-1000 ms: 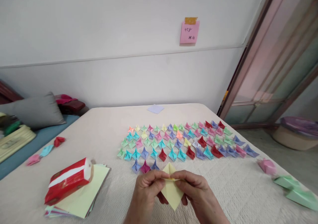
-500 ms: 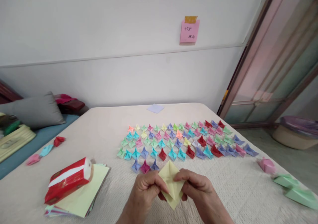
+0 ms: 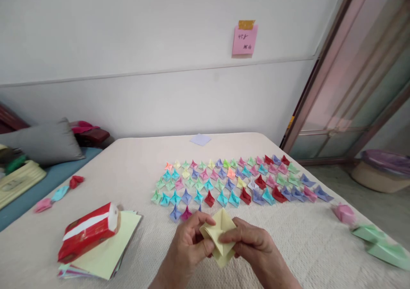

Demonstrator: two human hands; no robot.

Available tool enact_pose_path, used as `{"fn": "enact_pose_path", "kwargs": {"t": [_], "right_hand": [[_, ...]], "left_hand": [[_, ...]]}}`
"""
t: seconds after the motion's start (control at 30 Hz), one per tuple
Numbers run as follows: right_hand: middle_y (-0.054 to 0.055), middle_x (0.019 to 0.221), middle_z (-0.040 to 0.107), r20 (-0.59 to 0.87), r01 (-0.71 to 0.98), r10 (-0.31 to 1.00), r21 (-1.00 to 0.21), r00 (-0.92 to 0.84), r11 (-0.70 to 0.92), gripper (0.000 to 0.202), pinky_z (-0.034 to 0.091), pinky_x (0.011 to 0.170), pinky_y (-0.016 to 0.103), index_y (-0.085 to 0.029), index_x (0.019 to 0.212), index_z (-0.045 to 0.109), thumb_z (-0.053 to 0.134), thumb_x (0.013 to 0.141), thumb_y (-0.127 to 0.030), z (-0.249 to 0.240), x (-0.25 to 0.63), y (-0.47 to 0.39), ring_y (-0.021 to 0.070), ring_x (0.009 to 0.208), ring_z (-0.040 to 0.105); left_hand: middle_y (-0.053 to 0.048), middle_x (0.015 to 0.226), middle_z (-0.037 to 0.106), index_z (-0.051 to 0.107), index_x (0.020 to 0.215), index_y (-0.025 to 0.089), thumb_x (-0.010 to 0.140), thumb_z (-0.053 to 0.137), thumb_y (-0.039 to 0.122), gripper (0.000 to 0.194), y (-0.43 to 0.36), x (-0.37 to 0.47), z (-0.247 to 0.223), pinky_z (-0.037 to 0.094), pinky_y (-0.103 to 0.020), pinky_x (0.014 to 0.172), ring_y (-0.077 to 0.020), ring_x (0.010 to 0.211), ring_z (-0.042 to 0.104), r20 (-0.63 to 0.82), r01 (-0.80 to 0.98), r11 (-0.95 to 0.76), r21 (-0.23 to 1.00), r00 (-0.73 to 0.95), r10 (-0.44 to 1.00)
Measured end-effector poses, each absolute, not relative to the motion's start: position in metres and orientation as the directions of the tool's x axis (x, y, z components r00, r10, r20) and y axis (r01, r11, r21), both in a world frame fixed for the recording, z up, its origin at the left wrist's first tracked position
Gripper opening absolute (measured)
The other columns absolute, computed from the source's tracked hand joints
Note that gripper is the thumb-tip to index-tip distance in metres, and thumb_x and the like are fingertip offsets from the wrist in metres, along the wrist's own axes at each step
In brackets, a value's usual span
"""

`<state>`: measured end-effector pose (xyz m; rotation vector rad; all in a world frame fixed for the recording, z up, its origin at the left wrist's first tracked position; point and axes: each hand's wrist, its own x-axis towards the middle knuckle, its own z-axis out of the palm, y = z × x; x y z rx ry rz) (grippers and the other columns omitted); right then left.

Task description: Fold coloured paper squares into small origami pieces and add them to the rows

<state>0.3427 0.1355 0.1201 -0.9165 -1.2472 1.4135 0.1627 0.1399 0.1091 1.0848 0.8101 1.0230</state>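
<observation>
Pale yellow folded paper (image 3: 224,225) is held up near the front of the cloth-covered surface, its top corner pointing away from me. My left hand (image 3: 191,242) pinches its left side, where a flap stands open between thumb and fingers. On the right side my right hand (image 3: 253,244) grips the paper, a finger lying across its middle. Just beyond my hands, several rows of small folded paper pieces (image 3: 209,198) in many colours stand on the cloth. Part of the nearest row is hidden behind my left hand.
A red packet (image 3: 88,233) rests on stacked coloured paper (image 3: 112,259) at the left. Pink and green folded papers (image 3: 386,252) lie at the right edge. A lilac square (image 3: 200,139) lies at the back, near the wall.
My left fingers have lifted and now sit higher on the paper's left edge, opening a flap there. My right finger has moved inward and down over the paper's middle.
</observation>
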Motion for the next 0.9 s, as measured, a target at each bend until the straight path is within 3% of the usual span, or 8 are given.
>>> {"fn": "enact_pose_path", "kwargs": {"t": [0.13,0.27,0.5,0.7,0.9], "right_hand": [[-0.002,0.065,0.056,0.081,-0.19,0.978,-0.981,-0.191,0.044,0.023,0.04,0.053,0.024,-0.031,0.075,0.082,0.069,0.069,-0.013,0.117,0.342,0.134,0.0118,0.057,0.05],[-0.001,0.077,0.066,0.017,-0.193,0.989,-0.981,-0.147,-0.012,0.024,0.042,0.053,0.024,-0.032,0.09,0.08,0.072,0.071,-0.018,0.11,0.34,0.134,0.0117,0.059,0.052],[-0.001,0.062,0.058,0.052,-0.156,0.991,-0.987,-0.126,0.032,0.023,0.039,0.049,0.024,-0.027,0.074,0.083,0.066,0.067,-0.014,0.107,0.338,0.137,0.0119,0.055,0.05],[0.0,0.066,0.059,0.077,-0.231,0.981,-0.972,-0.177,0.034,0.026,0.04,0.051,0.024,-0.029,0.075,0.083,0.065,0.071,-0.011,0.111,0.341,0.136,0.0121,0.057,0.053],[0.002,0.07,0.06,0.125,-0.241,0.967,-0.968,-0.222,0.069,0.025,0.042,0.053,0.026,-0.027,0.073,0.083,0.063,0.075,-0.012,0.112,0.344,0.135,0.0124,0.058,0.053]], "left_hand": [[0.003,0.062,0.059,0.069,0.086,0.017,0.077,0.073,0.027,0.014,0.141,0.164,0.106,0.042,-0.019,0.055,-0.0088,0.057,0.051,-0.035,-0.171,0.092,0.981,0.311,0.95],[0.003,0.06,0.062,0.071,0.081,0.017,0.08,0.071,0.029,0.012,0.142,0.167,0.109,0.045,-0.02,0.054,-0.0098,0.055,0.055,0.0,-0.145,0.036,0.989,0.244,0.97],[0.001,0.057,0.068,0.076,0.075,0.019,0.076,0.076,0.035,0.016,0.142,0.169,0.108,0.047,-0.02,0.052,-0.0109,0.052,0.058,-0.006,-0.243,0.056,0.969,0.201,0.98],[-0.001,0.059,0.069,0.079,0.071,0.02,0.077,0.072,0.025,0.011,0.138,0.165,0.114,0.049,-0.022,0.055,-0.0127,0.055,0.06,0.024,-0.206,0.016,0.979,0.191,0.981],[-0.001,0.058,0.069,0.077,0.066,0.018,0.078,0.064,0.018,0.018,0.136,0.162,0.116,0.049,-0.024,0.057,-0.0151,0.057,0.063,0.053,-0.174,-0.016,0.985,0.207,0.977]]}}
